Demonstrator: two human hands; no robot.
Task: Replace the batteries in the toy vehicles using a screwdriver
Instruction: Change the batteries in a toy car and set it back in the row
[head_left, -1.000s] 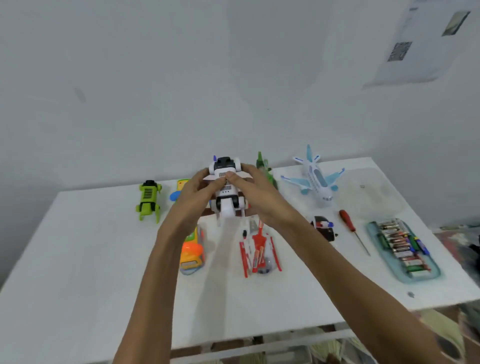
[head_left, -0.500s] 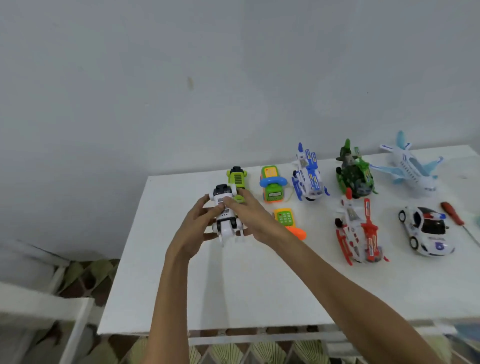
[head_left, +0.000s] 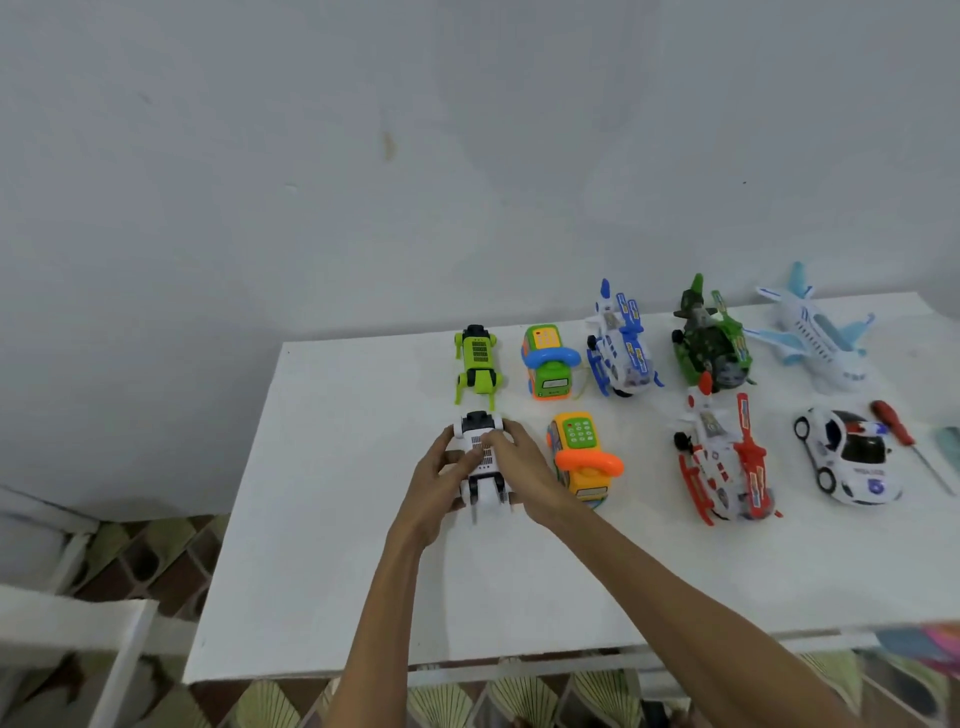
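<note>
Head view: left hand (head_left: 441, 483) and right hand (head_left: 524, 467) both curled round white robot toy (head_left: 480, 457), low over table (head_left: 337, 571), just before green robot toy (head_left: 477, 361). Risk: uneven release on thin legs tips it against orange phone toy (head_left: 584, 457). Screwdriver (head_left: 893, 423) well apart, far right.

You have two robot dogs, a green robot dog (head_left: 478, 361) and a white robot dog (head_left: 478, 427); two toy phones, a green toy phone (head_left: 548, 364) and an orange toy phone (head_left: 584, 460); three helicopters, a blue helicopter (head_left: 621, 349), a green helicopter (head_left: 711, 349) and a red helicopter (head_left: 724, 463); one airplane (head_left: 815, 338), one police car (head_left: 847, 458), and one screwdriver (head_left: 893, 423) at the right edge.
</note>
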